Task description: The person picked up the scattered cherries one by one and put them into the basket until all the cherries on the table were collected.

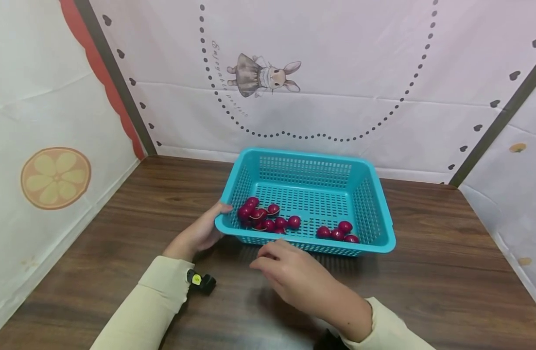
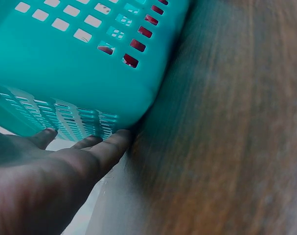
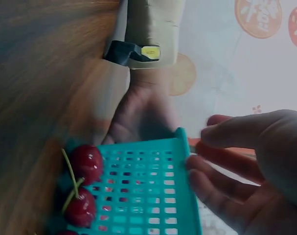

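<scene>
My left hand (image 1: 205,229) holds the blue plastic basket (image 1: 374,194) at its near left corner. The thumb lies over the rim; in the left wrist view, the fingers (image 2: 109,147) lie against the outer side wall. Dark red cherries (image 1: 259,214) with thin stems are piled inside at the near left, and several more cherries (image 1: 337,232) lie at the near right. My right hand (image 1: 294,277) hovers before the basket's front wall, fingers loosely bent, nothing visible in them. Cherries (image 3: 86,164) show outside that wall in the right wrist view; the head view hides them.
The basket stands on a dark wood-grain table (image 1: 434,262). A white printed cloth (image 1: 337,58) with a rabbit picture hangs behind it. Similar cloth walls (image 1: 31,112) border the table on the left and right. A black wrist camera (image 1: 202,282) sits on the left sleeve.
</scene>
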A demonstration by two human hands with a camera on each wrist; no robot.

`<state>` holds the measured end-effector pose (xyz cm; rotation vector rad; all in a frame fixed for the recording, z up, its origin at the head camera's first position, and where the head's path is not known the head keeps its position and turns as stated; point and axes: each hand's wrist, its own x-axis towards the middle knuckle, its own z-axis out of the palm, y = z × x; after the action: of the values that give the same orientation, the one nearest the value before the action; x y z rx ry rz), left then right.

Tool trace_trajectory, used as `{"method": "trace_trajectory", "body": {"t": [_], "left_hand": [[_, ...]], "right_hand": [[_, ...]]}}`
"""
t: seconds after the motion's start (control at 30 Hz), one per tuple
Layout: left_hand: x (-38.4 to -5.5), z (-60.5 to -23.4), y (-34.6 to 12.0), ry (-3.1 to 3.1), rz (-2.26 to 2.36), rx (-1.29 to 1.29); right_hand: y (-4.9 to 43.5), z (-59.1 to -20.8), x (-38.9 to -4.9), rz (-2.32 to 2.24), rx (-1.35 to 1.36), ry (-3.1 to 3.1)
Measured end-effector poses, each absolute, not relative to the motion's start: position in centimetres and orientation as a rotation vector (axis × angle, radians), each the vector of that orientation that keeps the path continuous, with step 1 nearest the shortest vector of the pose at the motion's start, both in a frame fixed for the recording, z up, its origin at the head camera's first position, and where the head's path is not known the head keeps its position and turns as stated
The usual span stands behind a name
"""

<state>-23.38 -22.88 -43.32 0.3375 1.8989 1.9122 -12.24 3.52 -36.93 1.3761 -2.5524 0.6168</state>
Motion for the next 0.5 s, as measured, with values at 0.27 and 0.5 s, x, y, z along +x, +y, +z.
{"method": "trace_trajectory", "body": {"t": [0.27,0.5], "left_hand": [[-23.3,-43.3,-22.8,1.888,1.909,0.331],[-23.2,-43.0,-22.8,1.896,1.907,0.33]], "right_hand": [[3.1,-38.0,-13.0,0.317,1.437,-2.885],[3.2,-39.1,-13.5,0.239,1.456,-2.925]]}}
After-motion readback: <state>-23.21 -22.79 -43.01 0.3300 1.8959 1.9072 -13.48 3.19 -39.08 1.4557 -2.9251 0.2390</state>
